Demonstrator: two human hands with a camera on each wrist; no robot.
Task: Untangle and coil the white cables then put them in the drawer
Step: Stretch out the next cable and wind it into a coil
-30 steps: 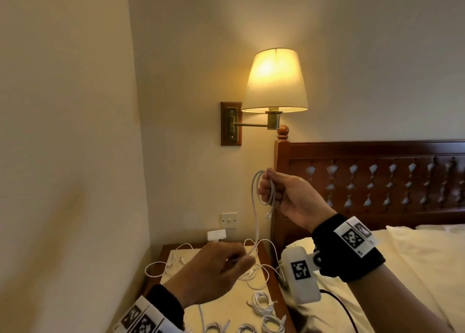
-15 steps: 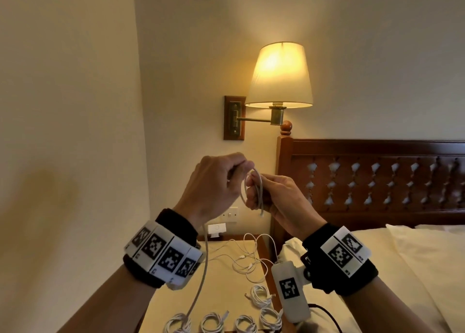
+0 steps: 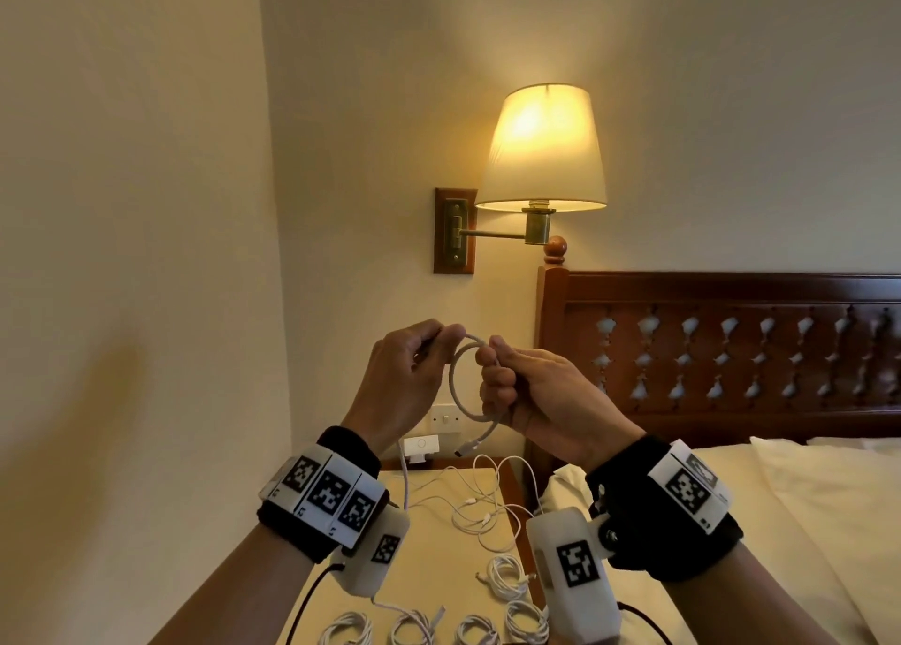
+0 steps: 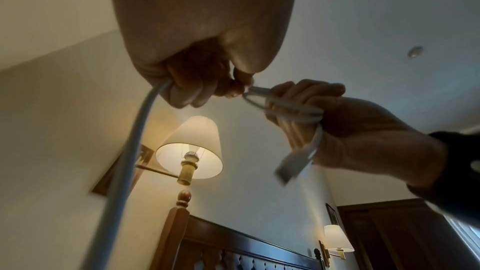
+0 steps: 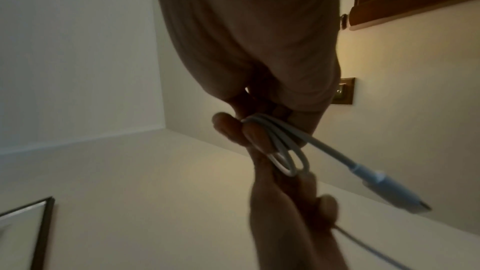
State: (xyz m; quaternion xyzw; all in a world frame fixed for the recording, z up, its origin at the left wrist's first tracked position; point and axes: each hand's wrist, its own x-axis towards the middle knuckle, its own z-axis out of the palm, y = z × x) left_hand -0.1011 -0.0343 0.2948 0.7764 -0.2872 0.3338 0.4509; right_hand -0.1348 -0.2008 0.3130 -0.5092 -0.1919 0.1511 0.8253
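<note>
White cable: you hold a partly coiled white cable point(image 3: 462, 385) in the air between both hands, in front of the wall and above the desk point(image 3: 439, 552); its loops form a ring between your hands, and a plug end point(image 3: 466, 448) hangs free just below the ring.
Left hand pose: your left hand point(image 3: 404, 381) is raised at chest height, back toward you, wrist bent up; thumb and forefinger pinch the top of the ring.
Left grip: grasping the cable. In the left wrist view the fingers point(image 4: 187, 91) curl round it, and the rest of the cable runs down out of the fist past the camera.
Right hand pose: your right hand point(image 3: 541, 401) is level with the left and just beside it, knuckles toward the left hand.
Right grip: clenched on the ring's loops. In the right wrist view the fingertips point(image 5: 228, 128) press two or three turns together, and the plug sticks out to the side.
Other cables: loose white cables point(image 3: 480, 508) lie tangled on the far part of the desk, well below your hands; coiled cables point(image 3: 507, 578) sit at the near edge.
Surroundings: a lit wall lamp point(image 3: 543, 149) hangs above a wooden headboard point(image 3: 731, 347); the bed point(image 3: 804, 522) is on your right.
</note>
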